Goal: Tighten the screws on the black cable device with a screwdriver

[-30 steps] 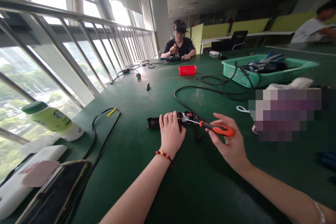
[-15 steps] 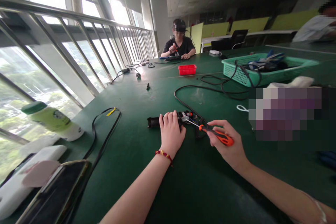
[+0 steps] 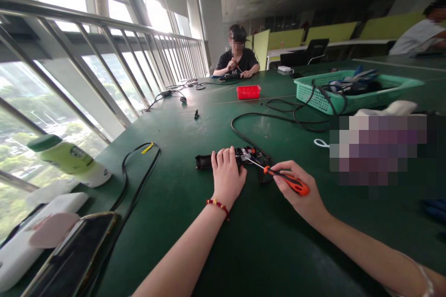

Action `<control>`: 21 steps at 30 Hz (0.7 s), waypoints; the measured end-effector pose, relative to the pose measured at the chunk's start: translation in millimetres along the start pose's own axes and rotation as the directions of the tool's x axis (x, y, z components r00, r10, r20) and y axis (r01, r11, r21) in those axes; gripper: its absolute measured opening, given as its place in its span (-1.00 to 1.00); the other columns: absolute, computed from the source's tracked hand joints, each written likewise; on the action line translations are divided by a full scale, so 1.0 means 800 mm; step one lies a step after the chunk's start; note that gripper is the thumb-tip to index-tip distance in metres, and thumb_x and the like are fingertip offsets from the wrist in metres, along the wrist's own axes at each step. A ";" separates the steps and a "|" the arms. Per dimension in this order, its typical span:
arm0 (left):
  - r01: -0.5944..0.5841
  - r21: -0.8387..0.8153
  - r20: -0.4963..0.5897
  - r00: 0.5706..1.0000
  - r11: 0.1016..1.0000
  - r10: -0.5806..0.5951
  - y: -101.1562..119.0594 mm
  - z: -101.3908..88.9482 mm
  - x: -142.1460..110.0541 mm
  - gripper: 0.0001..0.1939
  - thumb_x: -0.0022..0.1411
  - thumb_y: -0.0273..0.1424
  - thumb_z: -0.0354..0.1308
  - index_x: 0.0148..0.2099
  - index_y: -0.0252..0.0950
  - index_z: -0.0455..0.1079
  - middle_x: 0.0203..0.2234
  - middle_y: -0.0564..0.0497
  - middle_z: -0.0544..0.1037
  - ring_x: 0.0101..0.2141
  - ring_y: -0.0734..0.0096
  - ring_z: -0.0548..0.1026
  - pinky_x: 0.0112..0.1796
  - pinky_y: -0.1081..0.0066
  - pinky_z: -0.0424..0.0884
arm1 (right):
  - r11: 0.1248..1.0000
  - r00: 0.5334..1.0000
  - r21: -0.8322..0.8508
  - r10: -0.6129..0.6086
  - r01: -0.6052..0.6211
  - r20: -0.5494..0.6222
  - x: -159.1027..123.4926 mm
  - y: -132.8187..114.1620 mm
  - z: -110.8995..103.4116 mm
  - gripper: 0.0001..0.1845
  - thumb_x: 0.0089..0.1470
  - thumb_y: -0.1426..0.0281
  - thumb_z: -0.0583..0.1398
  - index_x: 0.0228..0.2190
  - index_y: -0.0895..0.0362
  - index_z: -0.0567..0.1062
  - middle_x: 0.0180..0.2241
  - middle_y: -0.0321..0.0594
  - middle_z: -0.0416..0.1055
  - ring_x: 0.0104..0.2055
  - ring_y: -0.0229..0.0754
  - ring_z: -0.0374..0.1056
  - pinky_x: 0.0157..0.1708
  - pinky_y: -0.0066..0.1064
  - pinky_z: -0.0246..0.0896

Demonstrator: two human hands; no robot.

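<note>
My left hand (image 3: 228, 172) is wrapped over a black corded device (image 3: 205, 162) that lies on the green table, its fingers pressing on the dark body. At the device's right end the casing is open, showing wires, metal and orange parts. My right hand (image 3: 300, 190) grips an orange and black screwdriver (image 3: 291, 182) by its handle. The shaft slants up to the left, its tip at the exposed inner parts; whether it sits on a screw I cannot tell. A black cable (image 3: 240, 133) runs from the device toward the back right.
A green basket (image 3: 322, 102) of tools and cables stands at the back right, a red tray (image 3: 248, 93) at the back middle. At left are a bottle (image 3: 69, 160), a phone (image 3: 71, 255) and a black strap (image 3: 135, 192). A person (image 3: 240, 60) sits across the table (image 3: 181, 232).
My right hand closed more around the screwdriver, and its handle dropped slightly down and left. The tip remains at the device's inner parts. My left hand has stayed put.
</note>
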State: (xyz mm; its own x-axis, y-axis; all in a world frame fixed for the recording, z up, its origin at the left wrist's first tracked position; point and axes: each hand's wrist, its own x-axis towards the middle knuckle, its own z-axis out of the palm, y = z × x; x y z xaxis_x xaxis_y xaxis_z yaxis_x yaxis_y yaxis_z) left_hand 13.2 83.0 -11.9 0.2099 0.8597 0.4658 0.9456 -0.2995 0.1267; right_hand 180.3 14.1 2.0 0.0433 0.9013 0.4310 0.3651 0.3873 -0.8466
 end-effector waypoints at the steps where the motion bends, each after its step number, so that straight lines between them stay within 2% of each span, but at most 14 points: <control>1: 0.000 0.000 -0.002 1.000 1.000 0.000 0.000 0.000 0.000 -0.47 0.16 -0.39 0.02 0.17 -0.46 0.19 0.03 -0.21 0.38 0.11 0.07 0.25 0.22 0.00 -0.02 | 1.000 1.000 0.007 -0.001 0.001 -0.003 0.000 0.001 0.001 -0.89 0.08 0.33 0.16 -0.32 0.09 0.37 -0.54 -0.37 0.36 -0.60 -0.37 0.26 -0.61 -0.53 0.17; 3: -0.003 0.000 -0.009 1.000 1.000 0.003 0.000 0.000 0.000 -0.48 0.17 -0.39 0.02 0.17 -0.45 0.19 0.03 -0.21 0.38 0.10 0.08 0.26 0.22 0.00 -0.01 | 0.999 0.999 0.037 -0.032 0.034 -0.044 -0.001 0.004 0.003 -0.85 0.06 0.37 0.18 -0.27 0.08 0.36 -0.50 -0.36 0.36 -0.57 -0.35 0.30 -0.57 -0.51 0.23; 6: -0.006 0.003 -0.013 1.000 1.000 0.006 0.000 0.000 -0.001 -0.50 0.20 -0.37 0.00 0.17 -0.45 0.19 0.03 -0.21 0.38 0.10 0.08 0.26 0.21 0.00 0.00 | 0.986 0.984 0.094 -0.123 0.136 -0.132 -0.001 0.010 0.007 -0.66 -0.01 0.45 0.21 -0.15 0.05 0.31 -0.34 -0.30 0.35 -0.44 -0.31 0.36 -0.45 -0.45 0.32; 9: -0.007 0.009 -0.007 1.000 1.000 0.007 0.000 0.000 -0.001 -0.50 0.21 -0.37 0.00 0.17 -0.47 0.19 0.03 -0.21 0.38 0.10 0.08 0.25 0.22 0.00 -0.01 | 0.981 0.985 0.114 -0.143 0.154 -0.100 0.000 0.012 0.006 -0.58 0.00 0.47 0.19 -0.08 0.03 0.25 -0.31 -0.30 0.31 -0.38 -0.31 0.35 -0.41 -0.45 0.32; 13: -0.003 0.007 0.005 1.000 1.000 0.003 0.000 -0.001 0.000 -0.48 0.20 -0.38 0.02 0.18 -0.48 0.19 0.04 -0.21 0.38 0.11 0.07 0.25 0.22 0.00 -0.02 | 0.992 0.996 0.090 -0.089 0.089 -0.011 0.000 0.010 0.002 -0.68 0.05 0.43 0.17 -0.12 0.05 0.28 -0.41 -0.38 0.29 -0.52 -0.38 0.25 -0.53 -0.53 0.22; 18: 0.006 0.007 0.005 1.000 1.000 -0.006 0.001 -0.001 0.000 -0.49 0.20 -0.38 0.02 0.18 -0.47 0.20 0.04 -0.20 0.38 0.11 0.06 0.25 0.22 0.01 -0.01 | 0.999 0.999 0.039 -0.033 0.032 0.025 -0.001 0.005 0.000 -0.88 0.09 0.39 0.15 -0.26 0.08 0.35 -0.53 -0.43 0.29 -0.61 -0.43 0.18 -0.61 -0.56 0.12; 21: 0.002 0.011 0.001 1.000 1.000 -0.002 0.001 -0.001 0.000 -0.49 0.20 -0.38 0.02 0.18 -0.47 0.20 0.04 -0.20 0.38 0.10 0.06 0.25 0.22 0.01 -0.01 | 0.997 0.999 0.061 -0.048 0.049 -0.014 -0.001 0.005 0.003 -0.81 0.07 0.41 0.17 -0.22 0.07 0.33 -0.51 -0.41 0.31 -0.58 -0.40 0.25 -0.56 -0.55 0.19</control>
State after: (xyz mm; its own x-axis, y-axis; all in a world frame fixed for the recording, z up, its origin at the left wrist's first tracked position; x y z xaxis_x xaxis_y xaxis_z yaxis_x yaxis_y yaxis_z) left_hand 13.7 82.4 -11.3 0.2085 0.8605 0.4649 0.9487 -0.2934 0.1176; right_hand 179.6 15.1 -2.6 0.0385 0.8789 0.4755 0.3098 0.4419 -0.8419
